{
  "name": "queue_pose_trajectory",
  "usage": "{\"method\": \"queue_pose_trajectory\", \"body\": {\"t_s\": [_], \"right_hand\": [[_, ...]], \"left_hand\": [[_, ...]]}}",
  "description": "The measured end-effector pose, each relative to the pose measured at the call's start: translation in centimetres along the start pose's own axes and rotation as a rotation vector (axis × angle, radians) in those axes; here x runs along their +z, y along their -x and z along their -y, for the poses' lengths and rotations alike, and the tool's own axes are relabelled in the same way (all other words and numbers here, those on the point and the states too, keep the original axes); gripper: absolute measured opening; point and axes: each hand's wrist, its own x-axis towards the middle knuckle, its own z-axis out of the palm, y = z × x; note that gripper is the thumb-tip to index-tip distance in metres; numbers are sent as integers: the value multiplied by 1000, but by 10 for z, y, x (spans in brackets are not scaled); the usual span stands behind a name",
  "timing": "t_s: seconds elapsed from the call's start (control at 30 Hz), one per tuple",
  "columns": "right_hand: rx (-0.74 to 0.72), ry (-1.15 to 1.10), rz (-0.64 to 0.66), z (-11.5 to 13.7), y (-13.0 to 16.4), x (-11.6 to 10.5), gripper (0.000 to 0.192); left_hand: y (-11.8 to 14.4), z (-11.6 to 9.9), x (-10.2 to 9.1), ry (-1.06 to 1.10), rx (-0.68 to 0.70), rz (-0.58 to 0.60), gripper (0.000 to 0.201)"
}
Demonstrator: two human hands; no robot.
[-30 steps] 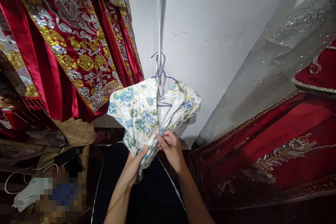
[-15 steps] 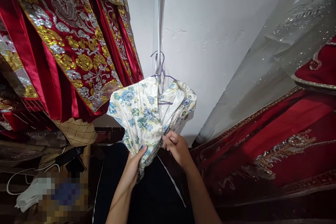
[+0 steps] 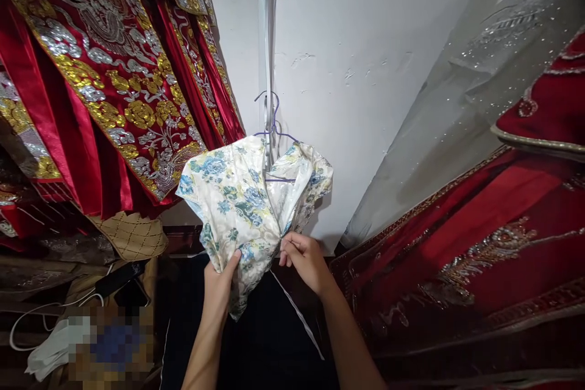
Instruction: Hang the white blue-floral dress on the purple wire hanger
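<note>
A white short-sleeved blouse (image 3: 237,195) with blue and green flowers hangs in front of me on a purple hanger (image 3: 275,116). Its V-neck lies open above the place where the two front edges meet. My left hand (image 3: 222,280) grips the lower left side of the blouse, thumb on the front and fingers hidden behind the cloth. At the front edge, just under the neckline, my right hand (image 3: 302,257) is closed with the fingertips pinched on the blouse. Whether a small fastener sits between those fingertips is too small to tell.
Red garments with gold and silver sequins (image 3: 137,91) hang at the left. More red beaded garments (image 3: 493,244) and a sheer sparkly fabric (image 3: 439,116) are at the right. A pale vertical pole (image 3: 267,24) stands against the white wall (image 3: 356,24). A white cable (image 3: 27,317) lies lower left.
The blouse, hanger and surroundings have shifted slightly left in view. My left hand has moved a little left with the cloth. My right hand stays at the front edge, its fingers drawn in more.
</note>
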Motion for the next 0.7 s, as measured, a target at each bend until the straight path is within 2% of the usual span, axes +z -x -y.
{"method": "queue_pose_trajectory", "body": {"t_s": [0.07,0.1,0.13,0.2,0.27,0.33,0.43,0.53,0.6,0.7], "right_hand": [[14,-31,31,4,0,1,24],[22,-49,43,6,0,2,23],[28,-72,58,8,0,3,23],[43,-117,121,11,1,4,25],[65,-148,186,13,3,5,26],[95,-170,177,14,4,5,26],[147,-220,23,18,0,4,25],[154,-285,-133,30,-22,-1,26],[97,-312,-199,45,-46,-7,27],[-39,-340,-230,76,-88,-16,23]], "left_hand": [[-1,3,1,-182,232,-194,71],[0,4,5,-252,363,-248,74],[2,4,11,-299,471,-238,72],[6,5,26,-323,566,-28,53],[7,4,41,-298,559,217,28],[6,3,51,-305,550,311,16],[3,6,56,-362,554,303,15],[2,16,56,-348,490,282,16],[2,28,56,-302,414,273,19],[0,48,59,-240,320,281,22]]}}
